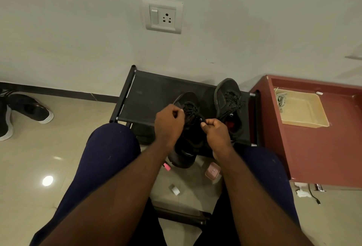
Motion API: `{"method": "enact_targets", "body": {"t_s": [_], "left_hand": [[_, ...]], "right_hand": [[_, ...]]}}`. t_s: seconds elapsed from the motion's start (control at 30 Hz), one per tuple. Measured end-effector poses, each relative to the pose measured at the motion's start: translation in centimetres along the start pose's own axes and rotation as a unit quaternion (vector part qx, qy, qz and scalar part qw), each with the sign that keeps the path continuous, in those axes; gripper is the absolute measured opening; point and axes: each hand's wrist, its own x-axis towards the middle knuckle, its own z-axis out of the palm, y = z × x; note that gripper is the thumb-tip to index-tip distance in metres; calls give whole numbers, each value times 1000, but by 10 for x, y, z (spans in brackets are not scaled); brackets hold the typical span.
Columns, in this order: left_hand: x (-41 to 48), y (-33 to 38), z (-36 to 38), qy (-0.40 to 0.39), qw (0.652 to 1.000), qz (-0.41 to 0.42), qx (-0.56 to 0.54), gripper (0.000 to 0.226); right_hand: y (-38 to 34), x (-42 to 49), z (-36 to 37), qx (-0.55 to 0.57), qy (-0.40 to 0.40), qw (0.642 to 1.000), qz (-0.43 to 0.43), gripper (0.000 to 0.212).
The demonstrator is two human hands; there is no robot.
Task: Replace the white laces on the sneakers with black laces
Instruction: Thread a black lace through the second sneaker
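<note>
The near sneaker [187,98] points toe-far on the rack [152,90], directly between the hands: the left hand [168,124] pinches its black lace [191,108] from the left, the right hand [216,132] from the right.

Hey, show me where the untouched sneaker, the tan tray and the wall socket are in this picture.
untouched sneaker [227,90]: head view, on its toe cap.
tan tray [302,108]: head view, on the bare floor of the tray.
wall socket [166,19]: head view, on the pin holes.
</note>
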Motion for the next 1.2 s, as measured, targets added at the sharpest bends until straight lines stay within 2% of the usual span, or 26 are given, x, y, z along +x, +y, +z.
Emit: {"method": "enact_targets", "body": {"t_s": [0.1, 0.17, 0.27, 0.4, 0.47, 0.57, 0.7, 0.9, 1.2], "left_hand": [[20, 1, -22, 75, 979, -109, -155, 11], [32, 3, -41, 124, 959, -122, -222, 12], [41, 3, -67, 164, 954, -94, -231, 12], [45, -5, -85, 179, 965, -64, -181, 11], [43, -8, -85, 149, 978, -46, -142, 14], [30, -1, -72, 46, 997, 13, -66, 16], [6, 8, -37, -52, 991, 119, 43, 15], [-4, 5, 1, -77, 984, 107, 121, 18], [-5, 10, 6, -88, 981, 88, 147, 11]], "right_hand": [[1, 1, 1, -14, -5, 1000, -14, 11], [1, 2, 3, -43, -14, 998, -33, 11], [2, 4, 8, -85, -17, 994, -62, 8], [3, 4, 10, -108, -7, 991, -78, 9], [2, 4, 11, -119, -7, 989, -86, 9], [2, 3, 12, -132, -6, 987, -93, 8], [2, 3, 13, -143, -14, 985, -94, 11], [1, 2, 7, -119, -30, 990, -72, 15], [1, 1, 5, -76, -44, 995, -50, 20]]}}
